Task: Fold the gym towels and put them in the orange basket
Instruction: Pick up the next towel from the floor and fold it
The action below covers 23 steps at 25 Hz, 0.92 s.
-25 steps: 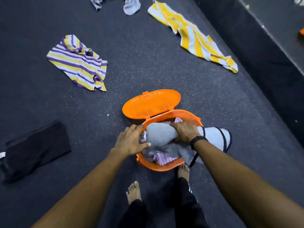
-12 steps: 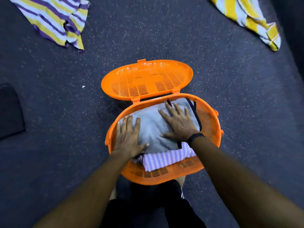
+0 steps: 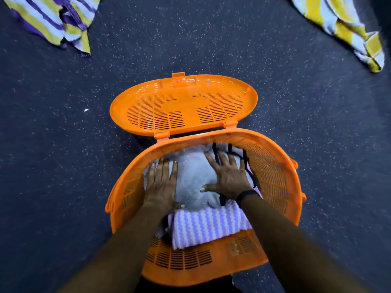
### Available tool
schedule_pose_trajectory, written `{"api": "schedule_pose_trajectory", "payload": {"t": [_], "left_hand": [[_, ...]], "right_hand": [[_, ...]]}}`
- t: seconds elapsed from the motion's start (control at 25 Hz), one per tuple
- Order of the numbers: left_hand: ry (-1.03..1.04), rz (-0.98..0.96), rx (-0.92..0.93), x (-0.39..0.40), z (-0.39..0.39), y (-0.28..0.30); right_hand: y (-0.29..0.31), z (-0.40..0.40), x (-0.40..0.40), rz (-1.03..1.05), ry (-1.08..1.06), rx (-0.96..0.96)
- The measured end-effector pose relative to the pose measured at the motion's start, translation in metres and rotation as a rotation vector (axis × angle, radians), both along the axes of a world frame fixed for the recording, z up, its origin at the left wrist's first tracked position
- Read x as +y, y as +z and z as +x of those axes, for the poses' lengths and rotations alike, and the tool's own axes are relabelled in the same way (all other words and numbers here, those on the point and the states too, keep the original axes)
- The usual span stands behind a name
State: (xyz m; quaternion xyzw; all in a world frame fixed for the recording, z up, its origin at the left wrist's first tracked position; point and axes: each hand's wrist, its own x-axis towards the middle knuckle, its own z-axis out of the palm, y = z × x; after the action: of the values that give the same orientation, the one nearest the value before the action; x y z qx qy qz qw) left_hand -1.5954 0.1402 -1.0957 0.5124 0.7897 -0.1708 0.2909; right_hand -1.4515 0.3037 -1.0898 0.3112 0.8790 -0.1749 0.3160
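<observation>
A dark speckled gym floor [image 3: 296, 92] fills the view, and the orange basket [image 3: 281, 187] sits on it with its slotted lid [image 3: 184, 106] hinged open on the far side. Inside the basket, our left hand [image 3: 160, 185] and right hand [image 3: 229, 178] both lie flat with straight fingers, pressing down on the folded grey towel [image 3: 192, 176], which rests on top of a folded lilac-and-white striped towel [image 3: 207, 227] at the near side of the basket; neither hand grips anything. We judge the grey towel soft, light and springy, so it will puff back up unless pressed flat, and its dark trim [image 3: 245, 163] by the basket's right wall looks prone to bunching. To shift it, we would take hold at the folded edges, not the middle. Beyond the basket to the far left lies an unfolded purple-and-yellow striped towel [image 3: 53, 22], and to the far right an unfolded yellow-and-white striped towel [image 3: 342, 24]; both are thin, limp cloth best taken by two corners. Compared with half a second ago, our hands press the same towel but sit deeper in the basket with the left fingers nearer the far rim, and the basket fills more of the view as our head has come closer.
</observation>
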Motion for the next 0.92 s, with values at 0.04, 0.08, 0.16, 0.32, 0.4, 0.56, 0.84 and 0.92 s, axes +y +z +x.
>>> {"api": "schedule_pose_trajectory", "payload": {"t": [0.04,0.08,0.16,0.32,0.4,0.56,0.84,0.92], "left_hand": [[-0.004,-0.009,-0.012,0.000,-0.001,0.003],[-0.014,-0.026,-0.028,0.000,-0.003,0.012],[0.029,-0.050,-0.121,0.002,-0.012,0.046],[0.237,0.078,-0.297,0.001,-0.036,0.151],[0.320,0.172,-0.315,-0.002,-0.052,0.227],[0.509,0.360,-0.295,0.000,-0.098,0.406],[0.768,0.798,-0.073,-0.046,-0.186,0.750],[0.883,0.888,0.016,-0.086,-0.197,0.833]], "right_hand": [[0.001,0.000,0.000,-0.002,-0.001,-0.015],[0.008,0.000,-0.001,-0.012,-0.003,-0.035],[0.035,-0.006,0.001,-0.053,0.001,-0.065],[0.137,-0.020,0.012,-0.132,-0.013,0.066],[0.216,-0.031,0.018,-0.177,-0.058,0.178],[0.399,-0.079,0.042,-0.143,-0.102,0.329],[0.733,-0.211,0.062,-0.019,0.049,0.594],[0.820,-0.245,0.040,-0.007,0.144,0.698]]}}
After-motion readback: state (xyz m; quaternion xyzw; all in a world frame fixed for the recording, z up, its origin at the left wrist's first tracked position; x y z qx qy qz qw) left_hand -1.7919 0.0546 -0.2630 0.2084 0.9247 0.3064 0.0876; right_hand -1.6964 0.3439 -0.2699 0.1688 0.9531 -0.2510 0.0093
